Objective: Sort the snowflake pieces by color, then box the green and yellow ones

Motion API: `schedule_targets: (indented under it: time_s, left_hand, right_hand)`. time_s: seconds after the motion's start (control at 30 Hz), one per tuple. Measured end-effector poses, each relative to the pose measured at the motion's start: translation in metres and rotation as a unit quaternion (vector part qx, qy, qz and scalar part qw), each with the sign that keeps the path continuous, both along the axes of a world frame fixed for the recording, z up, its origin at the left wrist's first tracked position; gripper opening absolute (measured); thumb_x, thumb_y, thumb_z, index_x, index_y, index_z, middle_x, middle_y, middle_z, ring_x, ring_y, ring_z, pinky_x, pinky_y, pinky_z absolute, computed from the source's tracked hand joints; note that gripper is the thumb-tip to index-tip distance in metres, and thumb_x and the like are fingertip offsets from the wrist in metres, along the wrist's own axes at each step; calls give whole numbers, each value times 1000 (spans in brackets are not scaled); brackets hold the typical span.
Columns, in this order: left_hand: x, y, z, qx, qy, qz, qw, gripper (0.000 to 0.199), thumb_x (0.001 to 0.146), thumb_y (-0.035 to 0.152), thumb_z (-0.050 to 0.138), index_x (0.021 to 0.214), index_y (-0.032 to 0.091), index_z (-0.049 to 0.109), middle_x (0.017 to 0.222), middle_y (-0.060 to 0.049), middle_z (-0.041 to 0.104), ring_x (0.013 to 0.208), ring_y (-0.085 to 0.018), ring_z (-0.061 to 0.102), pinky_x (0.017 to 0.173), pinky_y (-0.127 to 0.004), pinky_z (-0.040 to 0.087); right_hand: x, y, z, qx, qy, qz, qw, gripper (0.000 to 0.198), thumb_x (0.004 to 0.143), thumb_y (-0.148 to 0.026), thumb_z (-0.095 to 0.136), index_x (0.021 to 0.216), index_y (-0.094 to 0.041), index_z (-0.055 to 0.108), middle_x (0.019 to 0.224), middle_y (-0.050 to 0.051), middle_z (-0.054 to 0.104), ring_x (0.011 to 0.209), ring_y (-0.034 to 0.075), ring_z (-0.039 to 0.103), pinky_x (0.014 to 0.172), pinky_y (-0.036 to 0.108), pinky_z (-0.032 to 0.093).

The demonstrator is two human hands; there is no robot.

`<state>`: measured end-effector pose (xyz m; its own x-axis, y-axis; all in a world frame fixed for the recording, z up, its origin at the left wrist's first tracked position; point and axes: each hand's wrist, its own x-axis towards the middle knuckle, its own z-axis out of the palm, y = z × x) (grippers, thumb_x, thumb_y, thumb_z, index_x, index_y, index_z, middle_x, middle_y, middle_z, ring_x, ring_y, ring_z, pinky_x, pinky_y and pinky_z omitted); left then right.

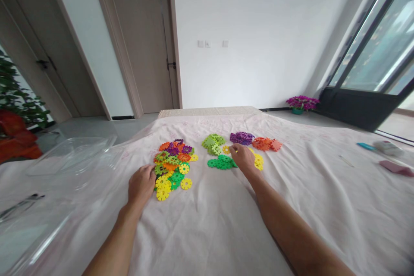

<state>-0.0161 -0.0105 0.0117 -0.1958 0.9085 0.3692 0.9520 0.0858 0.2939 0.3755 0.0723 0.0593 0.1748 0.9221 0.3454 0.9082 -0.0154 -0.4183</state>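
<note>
My right hand is closed in a pinch on a yellow snowflake disc, held between the light green and dark green groups. My left hand rests with loosely bent fingers against the left side of a mixed pile of plastic snowflake discs; its fingertips are partly hidden there. Sorted by colour around my right hand lie light green pieces, dark green discs, purple pieces, orange pieces and yellow discs, some of these hidden behind the hand.
A pale patterned cloth covers the surface. Clear plastic containers stand at the left. On the right lie a blue item, a whitish packet and a pink item. A pot of magenta flowers stands beyond.
</note>
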Motion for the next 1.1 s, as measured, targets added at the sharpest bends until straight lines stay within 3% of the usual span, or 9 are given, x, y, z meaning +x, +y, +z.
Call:
schedule_targets:
  time_s: [0.27,0.5,0.63,0.73,0.87,1.0,1.1]
  left_hand:
    - [2,-2,4,-5,-8,1,1000,39,91,22,38,118,18,66,125,-8,67,116,-22,61,102,-33,43]
    - [-1,1,-1,6,1,1,1000,39,90,21,39,118,18,66,124,-8,68,114,-21,61,100,-33,44]
    - [0,0,-1,9,-2,0,1000,38,90,20,41,117,19,66,124,-8,68,114,-21,61,101,-33,43]
    - [1,0,0,11,-7,4,1000,37,90,20,41,117,20,67,123,-7,68,114,-20,61,101,-31,43]
    - [0,0,0,12,0,3,1000,38,91,21,40,117,20,67,123,-7,68,114,-20,61,100,-31,44]
    - [-1,0,-1,14,8,1,1000,38,91,22,40,117,19,67,123,-8,68,113,-20,62,100,-31,44]
    - [-1,0,-2,15,9,-1,1000,38,90,22,40,117,20,67,123,-8,68,113,-20,62,100,-31,44]
  right_hand:
    - [51,10,-6,-33,-39,-128,990,29,85,-36,52,88,-23,77,98,8,70,92,22,59,74,29,37]
    - [60,10,-13,-10,-47,-122,991,27,85,-39,55,91,-22,76,103,9,67,96,23,55,79,31,37]
    - [50,6,-10,53,-69,-103,991,24,87,-36,56,91,-23,74,103,9,65,98,25,52,81,34,35]
    - [31,1,-5,117,-82,-49,989,21,89,-34,56,89,-23,73,100,8,64,96,24,50,83,35,34]
    - [-10,-13,1,158,-87,92,979,17,90,-29,57,85,-22,72,94,7,64,92,22,49,83,33,33]
    - [-54,-35,1,123,-108,243,956,14,92,-26,58,86,-23,71,92,6,63,90,21,50,80,32,35]
    - [-80,-50,-2,87,-119,341,928,14,93,-24,58,98,-24,71,98,6,64,94,20,50,82,32,37]
